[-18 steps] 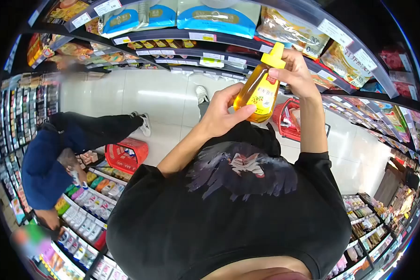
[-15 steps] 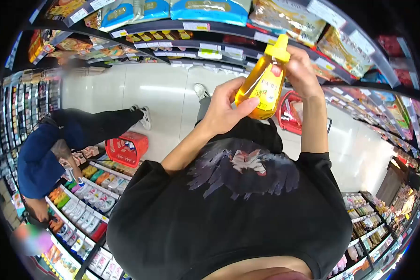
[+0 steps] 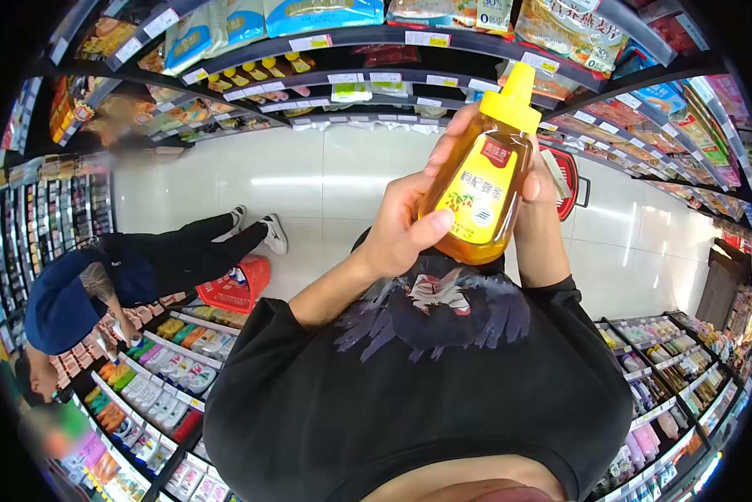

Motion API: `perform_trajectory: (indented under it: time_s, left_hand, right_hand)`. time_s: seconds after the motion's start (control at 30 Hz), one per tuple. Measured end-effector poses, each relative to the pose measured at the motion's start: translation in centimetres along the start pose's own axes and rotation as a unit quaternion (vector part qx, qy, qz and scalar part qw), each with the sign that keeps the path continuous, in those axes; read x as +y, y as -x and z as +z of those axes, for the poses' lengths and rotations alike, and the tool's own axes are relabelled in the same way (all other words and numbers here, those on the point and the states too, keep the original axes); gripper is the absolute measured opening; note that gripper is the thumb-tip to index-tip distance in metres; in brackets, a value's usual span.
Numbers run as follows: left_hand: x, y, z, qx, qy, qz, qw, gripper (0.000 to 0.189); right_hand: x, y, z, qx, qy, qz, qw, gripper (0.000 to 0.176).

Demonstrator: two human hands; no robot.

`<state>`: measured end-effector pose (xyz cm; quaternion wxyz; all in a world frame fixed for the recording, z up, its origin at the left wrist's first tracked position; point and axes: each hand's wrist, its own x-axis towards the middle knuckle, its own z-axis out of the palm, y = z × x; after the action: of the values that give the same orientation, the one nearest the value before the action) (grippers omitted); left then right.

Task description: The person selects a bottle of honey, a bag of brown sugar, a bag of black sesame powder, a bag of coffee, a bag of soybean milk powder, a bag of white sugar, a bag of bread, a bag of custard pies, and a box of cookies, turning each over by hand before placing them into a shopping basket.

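A honey bottle (image 3: pixel 476 184) with a yellow cap and a yellow label is held up in front of my chest, cap end up and tilted slightly to the right. My left hand (image 3: pixel 409 222) grips its lower left side, with the thumb on the front near the label's edge and some fingers behind it. My right hand (image 3: pixel 537 205) is wrapped round the right side, its fingertips partly hidden behind the bottle. The label faces me.
Shelves (image 3: pixel 351 38) of packaged food cross the top. A red basket (image 3: pixel 567 180) lies on the floor beyond my right hand. At the left, another person (image 3: pixel 66 289) bends over low shelves beside a second red basket (image 3: pixel 238 284). More stocked shelves (image 3: pixel 652 376) stand at the lower right.
The bottle has come closer to me and its label has turned to face me. My right hand has moved from near the cap down to the bottle's side. The other person's legs have shifted.
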<state>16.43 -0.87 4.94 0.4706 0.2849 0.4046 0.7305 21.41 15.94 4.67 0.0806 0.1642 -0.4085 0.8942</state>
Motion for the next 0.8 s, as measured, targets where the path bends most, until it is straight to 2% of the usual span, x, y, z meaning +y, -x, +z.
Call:
perform_trajectory:
  time_s: [0.07,0.1,0.17,0.2,0.23,0.27,0.3,0.43,0.5,0.53,0.57,0.63,0.67,0.73,0.77,0.8]
  left_hand:
    - [-0.9,0.4,0.0,0.098,-0.028,0.03,0.994,0.046]
    - [-0.7,0.7,-1.4,0.064,-0.035,0.015,0.997,0.048]
    - [-0.9,1.3,-1.8,0.13,-0.118,0.025,0.984,0.053]
    - [-1.4,1.2,-1.8,0.123,-0.112,0.028,0.986,0.053]
    - [-2.0,1.2,-1.5,0.088,-0.2,0.013,0.976,0.057]
    - [-2.7,1.3,-1.1,0.053,-0.288,-0.003,0.956,0.062]
    - [-3.4,1.3,-0.5,0.049,-0.285,-0.008,0.957,0.062]
    - [-6.6,0.8,1.9,0.013,-0.254,-0.093,0.963,0.068]
    - [-9.8,0.7,2.3,0.032,-0.295,-0.002,0.955,0.068]
    - [-10.5,0.4,2.8,0.05,-0.319,0.021,0.946,0.064]
    - [-10.9,0.3,3.1,0.043,-0.319,0.022,0.946,0.064]
    - [-11.7,0.4,3.7,0.049,-0.238,-0.163,0.956,0.059]
    - [-12.5,0.4,4.1,0.046,-0.241,-0.162,0.956,0.059]
    - [-14.9,0.2,4.8,0.066,-0.108,-0.256,0.958,0.056]
    - [-16.2,-0.3,5.0,0.063,-0.108,-0.255,0.959,0.056]
    - [-17.4,-0.7,5.1,0.04,-0.05,-0.298,0.952,0.054]
  right_hand:
    - [-0.2,1.2,0.5,0.081,0.089,0.016,0.993,0.07]
    - [-0.5,1.8,0.7,0.115,0.146,0.035,0.982,0.062]
    - [-0.7,2.8,1.4,0.229,0.274,0.078,0.931,0.053]
    - [-0.8,3.2,2.0,0.31,0.301,0.102,0.896,0.046]
    - [-0.4,3.8,1.7,0.363,0.303,0.113,0.874,0.043]
    - [-0.4,4.6,1.5,0.391,0.321,0.125,0.853,0.04]
    - [-0.3,5.4,1.4,0.42,0.334,0.136,0.833,0.038]
    - [0.6,8.9,1.0,0.477,0.326,0.126,0.807,0.033]
    - [1.8,10.7,0.7,0.464,0.311,0.117,0.821,0.033]
    - [3.0,12.1,-0.1,0.463,0.411,0.141,0.772,0.035]
    - [3.9,13.2,-0.5,0.485,0.409,0.156,0.757,0.039]
    - [4.3,15.8,-2.0,0.47,0.337,0.146,0.802,0.049]
    - [4.0,17.2,-2.7,0.471,0.336,0.142,0.803,0.049]
    - [2.8,20.1,-3.6,0.54,0.205,0.21,0.789,0.061]
    - [2.3,21.6,-4.4,0.542,0.207,0.208,0.788,0.061]
    - [2.0,23.2,-5.0,0.543,0.241,0.175,0.785,0.066]
